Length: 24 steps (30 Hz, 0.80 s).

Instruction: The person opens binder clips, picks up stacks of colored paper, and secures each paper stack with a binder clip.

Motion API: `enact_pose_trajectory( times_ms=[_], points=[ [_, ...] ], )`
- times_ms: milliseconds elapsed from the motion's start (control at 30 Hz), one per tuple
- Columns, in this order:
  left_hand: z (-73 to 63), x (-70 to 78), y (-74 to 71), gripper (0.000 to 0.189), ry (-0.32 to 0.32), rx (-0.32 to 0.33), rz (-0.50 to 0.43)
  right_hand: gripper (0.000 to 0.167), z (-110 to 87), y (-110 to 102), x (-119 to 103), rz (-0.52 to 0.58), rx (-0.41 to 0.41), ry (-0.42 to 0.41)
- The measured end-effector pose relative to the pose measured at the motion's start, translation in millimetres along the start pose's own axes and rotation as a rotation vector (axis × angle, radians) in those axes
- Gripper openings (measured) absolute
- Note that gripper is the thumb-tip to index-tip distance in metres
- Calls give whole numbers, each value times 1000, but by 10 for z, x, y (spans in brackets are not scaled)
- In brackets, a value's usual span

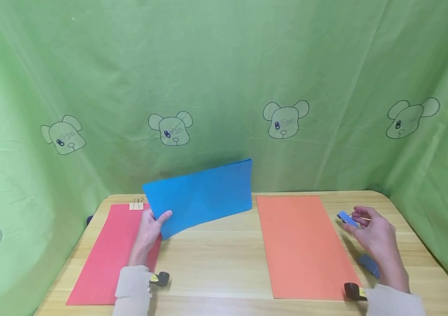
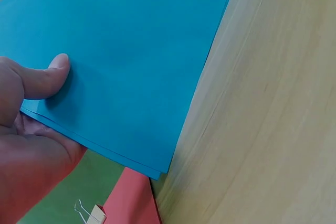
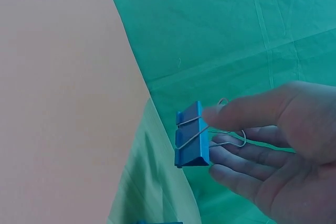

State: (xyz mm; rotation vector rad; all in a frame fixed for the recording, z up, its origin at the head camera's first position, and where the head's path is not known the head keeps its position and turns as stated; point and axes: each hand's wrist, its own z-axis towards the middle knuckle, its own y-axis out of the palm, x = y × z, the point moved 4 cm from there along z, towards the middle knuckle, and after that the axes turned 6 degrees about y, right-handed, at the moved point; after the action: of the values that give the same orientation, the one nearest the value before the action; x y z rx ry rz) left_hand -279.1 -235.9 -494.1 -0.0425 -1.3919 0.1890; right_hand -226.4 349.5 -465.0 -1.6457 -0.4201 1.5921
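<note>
A stack of blue paper sheets (image 1: 204,193) is held up off the table by my left hand (image 1: 150,230), thumb on the front face and fingers behind. In the left wrist view the sheet edges (image 2: 121,159) are slightly offset at one corner. Over the table's right side my right hand (image 1: 376,232) pinches a blue binder clip (image 3: 191,135) by its wire handles, between thumb and fingers. Its jaws hold nothing. Another blue binder clip (image 1: 369,265) lies on the table below that hand, partly behind the wrist.
Red paper (image 1: 101,259) lies at the left with a cream binder clip (image 1: 136,206) at its far edge. Orange paper (image 1: 303,245) lies right of the middle. Bare wood table (image 1: 216,267) shows between them. A green curtain (image 1: 224,79) hangs behind and at both sides.
</note>
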Motion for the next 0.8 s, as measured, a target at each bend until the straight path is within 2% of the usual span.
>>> enact_pose_trajectory(
  times_ms=[500,667,800],
  points=[
    [-21,18,-25,32,-20,-38,84,63,-12,27,-18,11,-5,7],
    [-20,16,-35,36,-33,-63,75,62,-20,29,-22,18,-10,4],
    [-34,22,-67,33,-31,-75,84,62,-19,28,-19,19,-10,9]
  ],
)
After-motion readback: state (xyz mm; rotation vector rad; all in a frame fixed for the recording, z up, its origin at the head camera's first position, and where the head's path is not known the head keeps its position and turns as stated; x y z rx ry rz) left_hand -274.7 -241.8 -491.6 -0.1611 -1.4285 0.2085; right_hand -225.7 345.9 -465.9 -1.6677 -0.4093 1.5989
